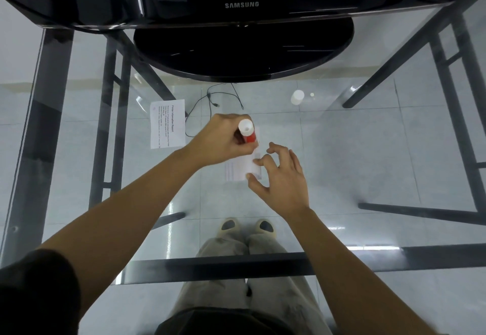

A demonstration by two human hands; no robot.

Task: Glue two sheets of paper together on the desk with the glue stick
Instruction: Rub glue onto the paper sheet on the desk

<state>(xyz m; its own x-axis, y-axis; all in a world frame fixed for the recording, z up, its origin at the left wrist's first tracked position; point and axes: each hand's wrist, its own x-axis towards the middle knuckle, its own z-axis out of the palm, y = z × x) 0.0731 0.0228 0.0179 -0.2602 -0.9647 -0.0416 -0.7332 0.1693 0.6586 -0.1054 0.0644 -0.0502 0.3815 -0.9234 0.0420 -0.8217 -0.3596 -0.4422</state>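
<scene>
Glue stick: red barrel, white end up, gripped in left hand.
Small paper sheet: white, printed, below glue stick.
Right hand: open, fingertips on sheet.

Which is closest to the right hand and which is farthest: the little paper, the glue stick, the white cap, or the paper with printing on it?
From the right hand, in the head view:
1. Little paper, under its fingertips.
2. Glue stick, just beyond, held in the left hand.
3. Printed paper, off to the left.
4. White cap, far side. These last two are too close to call.
</scene>
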